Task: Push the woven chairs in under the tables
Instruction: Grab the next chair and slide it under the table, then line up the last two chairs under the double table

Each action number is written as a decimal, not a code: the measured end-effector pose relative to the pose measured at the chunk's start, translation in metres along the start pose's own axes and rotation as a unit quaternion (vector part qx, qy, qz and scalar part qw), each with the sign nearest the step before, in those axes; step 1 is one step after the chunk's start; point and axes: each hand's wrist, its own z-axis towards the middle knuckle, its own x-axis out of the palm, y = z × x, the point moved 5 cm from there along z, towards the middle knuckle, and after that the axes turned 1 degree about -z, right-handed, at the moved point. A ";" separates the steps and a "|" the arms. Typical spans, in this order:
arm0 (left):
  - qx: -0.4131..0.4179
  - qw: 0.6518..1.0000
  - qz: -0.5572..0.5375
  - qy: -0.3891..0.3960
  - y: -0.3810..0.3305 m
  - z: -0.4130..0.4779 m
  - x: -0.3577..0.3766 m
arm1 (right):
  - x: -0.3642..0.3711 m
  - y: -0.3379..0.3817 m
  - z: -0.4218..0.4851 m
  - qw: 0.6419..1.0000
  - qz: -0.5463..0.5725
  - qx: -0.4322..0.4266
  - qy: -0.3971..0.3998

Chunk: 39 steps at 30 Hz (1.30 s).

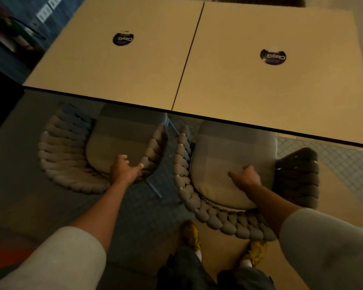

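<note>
Two woven chairs with grey seat cushions stand in front of two tan tables pushed together. The left chair has the front of its seat under the left table. My left hand reaches over its back rim with fingers spread above the cushion's rear edge. The right chair sits partly under the right table. Over its cushion my right hand lies, fingers loosely curled, thumb pointing left. Whether either hand touches is unclear.
Each table carries a round dark sticker. A dark woven chair back stands to the right of the right chair. My feet in yellow shoes stand just behind the right chair. A dark shelf with objects is at the far left.
</note>
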 end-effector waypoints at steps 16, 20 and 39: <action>-0.007 0.999 -0.025 0.026 0.017 -0.027 -0.047 | 0.003 0.064 -0.059 0.991 0.048 -0.073 0.097; 0.047 0.998 -0.004 0.034 -0.035 -0.050 -0.049 | -0.040 0.043 -0.067 0.994 0.042 -0.080 0.065; 0.235 0.936 0.197 0.173 -0.281 -0.227 0.178 | -0.284 -0.158 0.002 0.996 0.052 -0.065 0.028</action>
